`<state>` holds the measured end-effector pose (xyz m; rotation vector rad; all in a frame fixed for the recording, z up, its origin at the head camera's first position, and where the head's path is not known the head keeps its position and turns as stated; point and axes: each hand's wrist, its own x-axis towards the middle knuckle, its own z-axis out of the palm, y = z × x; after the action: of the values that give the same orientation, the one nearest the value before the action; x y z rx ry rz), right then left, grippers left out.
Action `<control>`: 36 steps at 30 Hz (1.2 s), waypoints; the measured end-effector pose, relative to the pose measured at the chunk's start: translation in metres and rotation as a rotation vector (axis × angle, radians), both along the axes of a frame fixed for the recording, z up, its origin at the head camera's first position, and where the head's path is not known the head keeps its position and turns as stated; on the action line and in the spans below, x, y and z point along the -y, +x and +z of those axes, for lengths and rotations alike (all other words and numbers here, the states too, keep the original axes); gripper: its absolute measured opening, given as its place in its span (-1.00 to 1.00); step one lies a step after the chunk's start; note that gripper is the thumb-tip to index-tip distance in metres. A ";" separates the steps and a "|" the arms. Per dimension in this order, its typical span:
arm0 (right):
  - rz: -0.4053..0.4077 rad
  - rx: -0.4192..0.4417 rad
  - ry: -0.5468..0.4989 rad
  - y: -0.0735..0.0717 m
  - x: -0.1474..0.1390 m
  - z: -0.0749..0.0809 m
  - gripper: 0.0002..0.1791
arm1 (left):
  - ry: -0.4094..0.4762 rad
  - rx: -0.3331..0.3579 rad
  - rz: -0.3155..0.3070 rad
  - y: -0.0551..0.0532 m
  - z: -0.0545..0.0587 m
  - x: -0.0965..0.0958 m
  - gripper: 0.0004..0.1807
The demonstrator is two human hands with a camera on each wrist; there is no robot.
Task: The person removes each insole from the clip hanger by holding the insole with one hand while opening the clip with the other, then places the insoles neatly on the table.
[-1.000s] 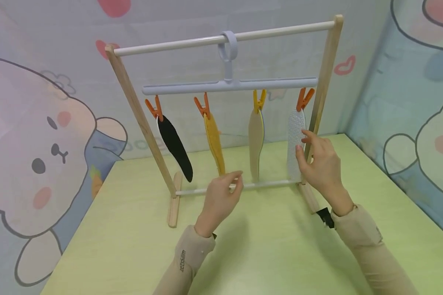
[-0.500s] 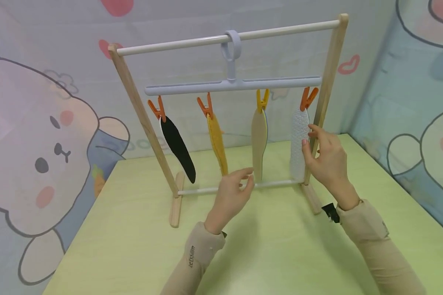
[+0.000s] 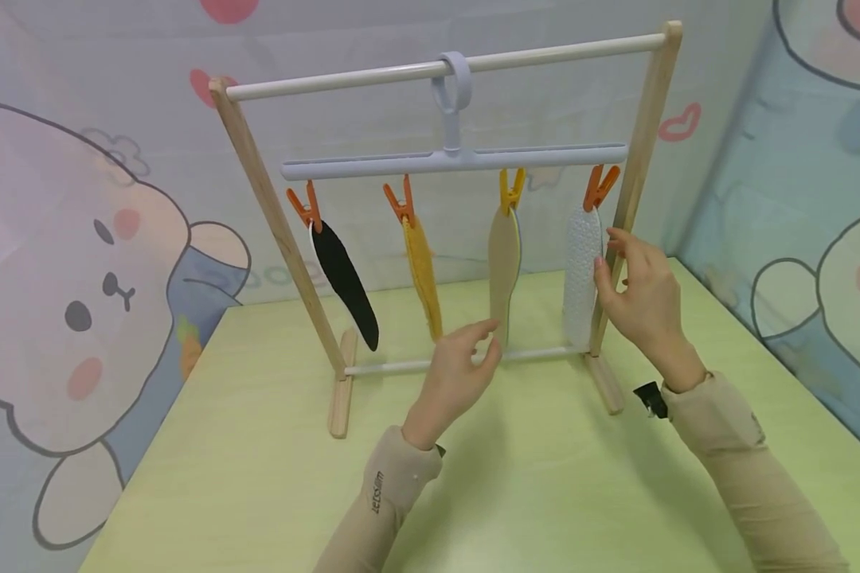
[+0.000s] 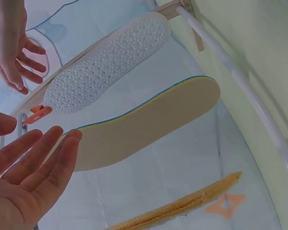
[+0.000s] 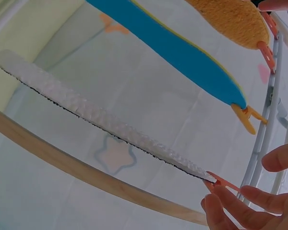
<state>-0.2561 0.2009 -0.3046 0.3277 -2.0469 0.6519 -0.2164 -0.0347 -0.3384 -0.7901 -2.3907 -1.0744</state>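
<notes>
Several insoles hang from a pale grey hanger [image 3: 380,165], each by a plastic clip. From left to right in the head view they are a black insole [image 3: 345,282], a fuzzy yellow insole [image 3: 421,274], a beige insole [image 3: 503,267] with a blue back [image 5: 182,55], and a white bumpy insole [image 3: 580,274]. My left hand [image 3: 456,372] is at the lower end of the beige insole, fingers loosely bent and holding nothing. My right hand [image 3: 641,296] is beside the white insole's right edge, thumb and fingers apart; whether it touches the insole is unclear.
A rack with wooden posts [image 3: 272,223] and a white top rod [image 3: 358,79] carries the hanger. Its white lower rod [image 3: 394,368] and wooden feet [image 3: 340,406] are near the pale green tabletop [image 3: 244,454]. A cartoon-printed cloth [image 3: 136,263] hangs behind.
My left hand has moved right, from near the yellow insole to the beige one. My right hand has drawn slightly right, off the front of the white insole. The insoles stay hanging.
</notes>
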 end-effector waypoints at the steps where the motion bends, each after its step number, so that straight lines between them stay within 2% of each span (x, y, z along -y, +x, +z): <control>1: -0.001 0.004 0.003 0.000 -0.001 0.000 -0.59 | -0.004 -0.003 -0.004 0.000 0.000 -0.001 -0.68; 8: -0.012 0.030 0.008 -0.004 -0.009 0.002 -0.58 | -0.064 -0.064 -0.016 -0.004 0.002 -0.005 -0.69; 16: -0.015 0.059 0.017 -0.010 -0.013 0.003 -0.55 | -0.104 -0.007 -0.039 -0.008 0.003 -0.012 -0.66; 22: 0.001 0.091 0.008 -0.012 -0.013 0.005 -0.55 | -0.104 0.006 -0.054 -0.010 0.002 -0.017 -0.65; 36: 0.028 0.081 0.009 -0.023 -0.015 0.009 -0.54 | -0.119 0.033 -0.104 -0.021 -0.002 -0.028 -0.61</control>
<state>-0.2794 0.2154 -0.2952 0.3409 -2.1259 0.6827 -0.2374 -0.0068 -0.3409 -0.9543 -2.4841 -0.9994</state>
